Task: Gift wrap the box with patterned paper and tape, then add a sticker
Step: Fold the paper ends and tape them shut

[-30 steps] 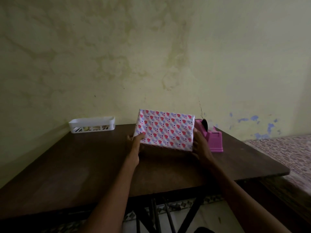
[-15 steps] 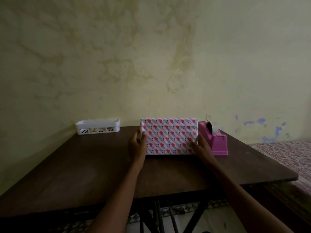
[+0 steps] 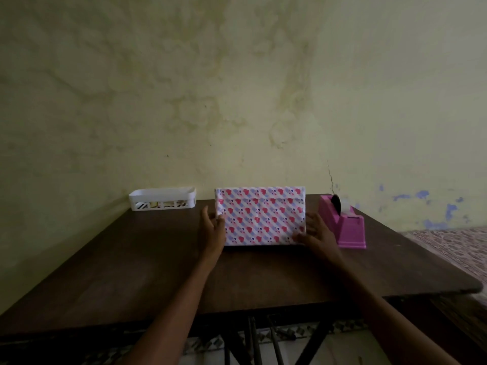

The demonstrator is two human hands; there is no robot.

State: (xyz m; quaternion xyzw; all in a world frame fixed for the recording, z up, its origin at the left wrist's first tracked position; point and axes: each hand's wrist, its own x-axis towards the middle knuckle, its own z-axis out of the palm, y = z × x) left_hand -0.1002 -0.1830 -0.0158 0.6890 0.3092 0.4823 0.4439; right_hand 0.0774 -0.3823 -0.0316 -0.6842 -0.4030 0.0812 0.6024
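So a second ago the box (image 3: 261, 217) was tipped back in both hands. Now it's standing upright on its long edge on the table (image 3: 158, 272), and the hands have loosened off it. It's fully covered in the heart-pattern paper, with a folded seam running along near the top of the side facing the camera.

The left hand (image 3: 212, 229) is at the left end, fingers pretty much straight and just touching the edge, not wrapped around anything. The right hand (image 3: 316, 233) is at the right end, fingers spread loose, thumb resting on the lower right corner.

The pink tape dispenser (image 3: 345, 225) sits just beside the right hand. A white basket (image 3: 162, 198) is back left against the wall, well apart from the box.
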